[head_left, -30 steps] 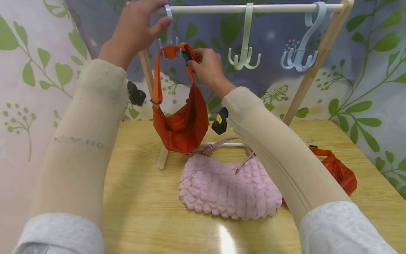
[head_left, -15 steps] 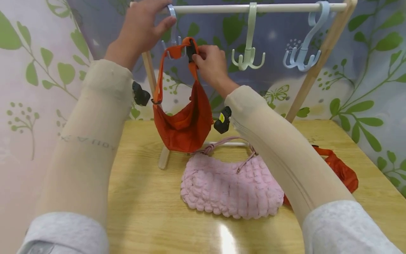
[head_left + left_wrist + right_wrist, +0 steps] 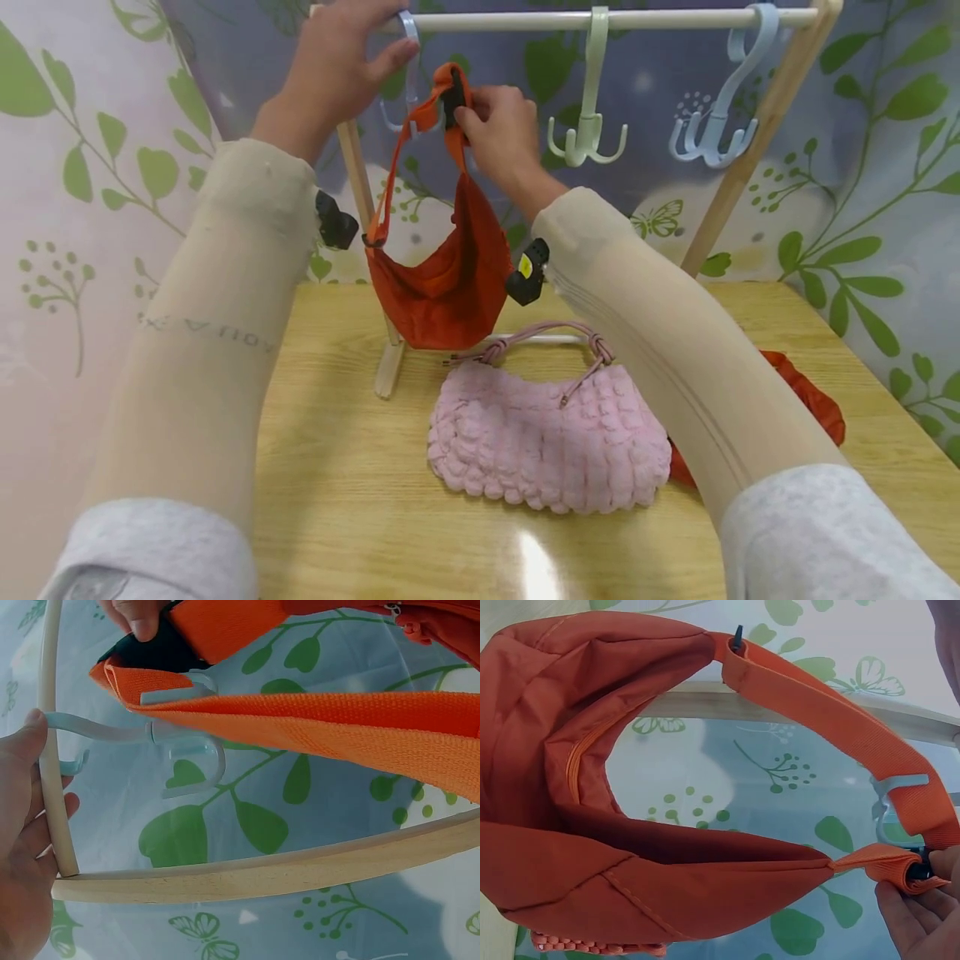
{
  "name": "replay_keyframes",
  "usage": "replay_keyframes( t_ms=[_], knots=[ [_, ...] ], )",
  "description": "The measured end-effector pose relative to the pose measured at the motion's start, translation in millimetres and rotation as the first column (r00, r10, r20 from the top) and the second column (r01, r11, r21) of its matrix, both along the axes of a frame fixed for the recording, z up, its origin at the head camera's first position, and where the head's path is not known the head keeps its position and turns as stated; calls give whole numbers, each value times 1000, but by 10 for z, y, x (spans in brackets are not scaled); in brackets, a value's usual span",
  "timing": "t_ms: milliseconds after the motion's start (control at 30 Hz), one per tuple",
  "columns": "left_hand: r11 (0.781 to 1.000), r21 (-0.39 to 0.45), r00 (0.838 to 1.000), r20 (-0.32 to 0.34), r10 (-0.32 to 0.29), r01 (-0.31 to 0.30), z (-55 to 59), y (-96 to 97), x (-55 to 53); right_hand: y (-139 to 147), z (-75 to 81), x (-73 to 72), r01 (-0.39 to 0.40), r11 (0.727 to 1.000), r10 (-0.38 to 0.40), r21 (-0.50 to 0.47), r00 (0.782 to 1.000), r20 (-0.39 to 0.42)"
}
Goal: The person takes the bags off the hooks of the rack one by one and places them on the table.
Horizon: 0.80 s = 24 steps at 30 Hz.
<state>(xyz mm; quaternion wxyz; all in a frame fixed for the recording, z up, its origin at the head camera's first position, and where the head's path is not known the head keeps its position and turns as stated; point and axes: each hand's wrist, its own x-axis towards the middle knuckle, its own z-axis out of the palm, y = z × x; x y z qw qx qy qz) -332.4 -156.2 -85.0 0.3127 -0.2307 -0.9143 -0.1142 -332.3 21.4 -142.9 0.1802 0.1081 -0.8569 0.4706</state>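
Observation:
An orange-red shoulder bag (image 3: 442, 300) hangs in the air under the left end of the rack, its mouth gaping. My right hand (image 3: 504, 137) pinches its orange strap (image 3: 424, 115) at the black buckle (image 3: 453, 98). In the left wrist view, the strap (image 3: 315, 727) passes over a prong of the pale blue hook hanger (image 3: 105, 729). The left hand (image 3: 326, 79) grips this hanger where it loops over the white rail (image 3: 510, 22), thumb against its upper end and fingers behind the rail (image 3: 52, 787).
A green hook hanger (image 3: 585, 125) and another blue one (image 3: 716, 125) hang farther right. On the wooden table (image 3: 337, 483) lie a pink puffy handbag (image 3: 547, 442) and another orange-red bag (image 3: 813, 400), partly behind my right forearm. Wooden posts (image 3: 757, 142) support the rail.
My right hand has lifted the buckle end of the strap upward, and the bag has risen slightly and shifted right. The left hand stays at the hanger.

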Motion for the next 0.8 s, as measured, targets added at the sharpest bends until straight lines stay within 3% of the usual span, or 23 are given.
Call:
replay_keyframes(
  t_ms=[300,800],
  knots=[
    [1000,0,1000,7,0,0,11,73,-5,67,76,55,-13,994,12,-106,1000,-13],
    [1000,9,1000,9,-3,2,-7,92,-10,115,145,190,-40,993,36,-108,999,-37]
  ],
)
